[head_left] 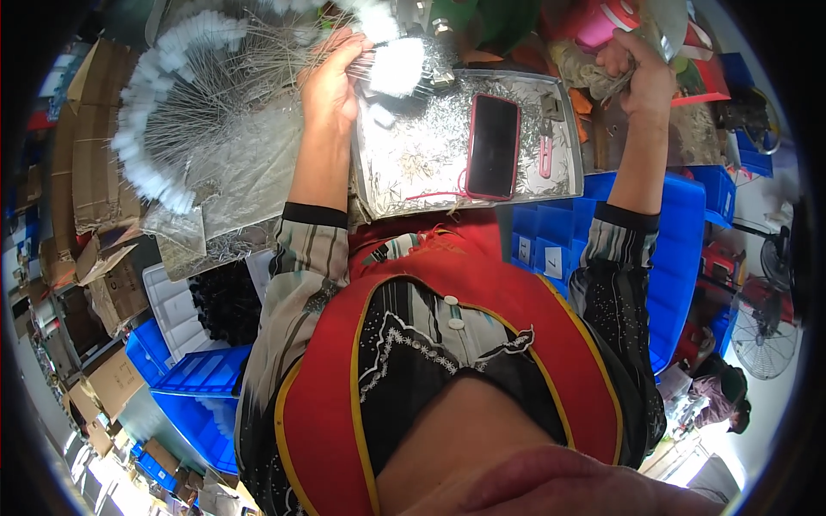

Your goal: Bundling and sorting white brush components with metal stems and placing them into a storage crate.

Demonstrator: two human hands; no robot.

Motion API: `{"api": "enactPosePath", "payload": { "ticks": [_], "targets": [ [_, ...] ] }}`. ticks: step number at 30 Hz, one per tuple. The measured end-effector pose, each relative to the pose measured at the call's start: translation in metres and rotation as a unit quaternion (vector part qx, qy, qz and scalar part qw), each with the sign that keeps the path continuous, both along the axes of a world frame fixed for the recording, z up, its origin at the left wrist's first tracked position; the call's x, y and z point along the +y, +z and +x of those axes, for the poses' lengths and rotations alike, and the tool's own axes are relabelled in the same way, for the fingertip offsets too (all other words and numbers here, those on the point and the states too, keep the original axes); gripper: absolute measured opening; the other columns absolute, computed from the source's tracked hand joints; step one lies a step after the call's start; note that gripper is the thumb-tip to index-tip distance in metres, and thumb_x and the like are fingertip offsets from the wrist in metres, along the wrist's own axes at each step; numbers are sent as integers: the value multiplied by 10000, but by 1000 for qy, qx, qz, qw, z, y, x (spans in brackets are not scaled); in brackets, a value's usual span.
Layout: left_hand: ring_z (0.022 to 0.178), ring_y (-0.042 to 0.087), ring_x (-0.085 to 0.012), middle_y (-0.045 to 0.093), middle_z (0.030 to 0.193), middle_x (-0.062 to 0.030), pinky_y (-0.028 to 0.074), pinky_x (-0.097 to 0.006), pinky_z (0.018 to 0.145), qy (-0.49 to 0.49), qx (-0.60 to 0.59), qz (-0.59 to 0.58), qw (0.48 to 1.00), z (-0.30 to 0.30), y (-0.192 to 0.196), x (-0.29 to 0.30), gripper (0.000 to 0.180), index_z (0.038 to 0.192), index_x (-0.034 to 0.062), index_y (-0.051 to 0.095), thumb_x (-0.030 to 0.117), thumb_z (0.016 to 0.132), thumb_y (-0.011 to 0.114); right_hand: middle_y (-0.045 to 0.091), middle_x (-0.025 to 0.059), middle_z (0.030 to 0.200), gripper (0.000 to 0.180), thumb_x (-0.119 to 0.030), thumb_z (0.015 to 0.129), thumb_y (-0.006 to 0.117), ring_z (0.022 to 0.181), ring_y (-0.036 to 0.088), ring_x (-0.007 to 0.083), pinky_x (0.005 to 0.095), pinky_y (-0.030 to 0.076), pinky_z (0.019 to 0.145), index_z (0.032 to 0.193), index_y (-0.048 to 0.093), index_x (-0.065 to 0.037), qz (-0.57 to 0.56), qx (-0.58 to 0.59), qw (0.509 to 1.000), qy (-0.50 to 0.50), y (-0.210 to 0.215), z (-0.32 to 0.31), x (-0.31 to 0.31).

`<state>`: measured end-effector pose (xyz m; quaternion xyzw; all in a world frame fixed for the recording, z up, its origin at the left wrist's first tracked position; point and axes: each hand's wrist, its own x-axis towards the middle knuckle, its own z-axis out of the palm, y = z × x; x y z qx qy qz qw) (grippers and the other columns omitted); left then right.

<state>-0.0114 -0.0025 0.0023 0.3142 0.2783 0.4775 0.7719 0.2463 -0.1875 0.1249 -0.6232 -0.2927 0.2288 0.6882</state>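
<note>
My left hand (329,93) is at the top centre, its thumb and fingers closed round the thin metal stems of some small wire brushes. Bright white tufts (397,67) stick out to its right, beside a metal machine part (440,60). To its left, a large fan of similar white-tufted wire brushes (202,103) lies spread over a plastic-covered surface. At the upper right, my right hand (647,79) has curled fingers near a pink object (604,24); whatever it grips is unclear. Between my forearms sits a white tray (370,172) strewn with short metal wire bits.
In the tray lie a dark phone with a red edge (494,146) and a pink-handled tool (545,155). Blue bins (671,267) stand below my right forearm. Cardboard boxes (99,146) are stacked at the left, and a fan (764,331) stands far right, near another person (723,391).
</note>
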Motion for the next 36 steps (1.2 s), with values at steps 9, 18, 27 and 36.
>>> {"api": "enactPosePath", "payload": {
  "ticks": [9, 18, 27, 36],
  "targets": [
    [761, 612, -227, 592, 884, -181, 512, -287, 650, 9, 28, 24, 999, 3, 3, -1, 334, 1033, -105, 463, -36, 730, 584, 364, 38, 485, 237, -89, 735, 530, 495, 411, 162, 303, 399, 567, 525, 443, -25, -26, -2, 1000, 18, 4, 6, 1],
    [708, 591, -157, 602, 861, -101, 496, -257, 620, -80, 164, 14, 983, -9, 20, -3, 326, 1031, -20, 521, 67, 736, 629, 460, 97, 460, 102, -6, 683, 547, 406, 472, 199, 335, 446, 485, 592, 507, 16, 201, -125, 972, 0, -49, -5, 8],
    [804, 598, -210, 591, 929, -162, 498, -289, 705, -70, 48, 8, 996, -22, -1, 3, 329, 1066, -51, 477, 8, 756, 571, 369, 49, 485, 256, -124, 746, 527, 503, 431, 182, 301, 386, 567, 524, 447, -26, -41, -16, 999, -28, 10, -1, 2],
    [795, 593, -230, 579, 929, -169, 503, -301, 708, -18, -2, 9, 1000, -10, -8, 4, 344, 1066, -73, 454, -10, 749, 570, 380, 51, 480, 294, -112, 745, 516, 512, 437, 182, 298, 390, 585, 486, 398, -39, -12, -17, 1000, 23, -4, 4, -1]
  ]
}}
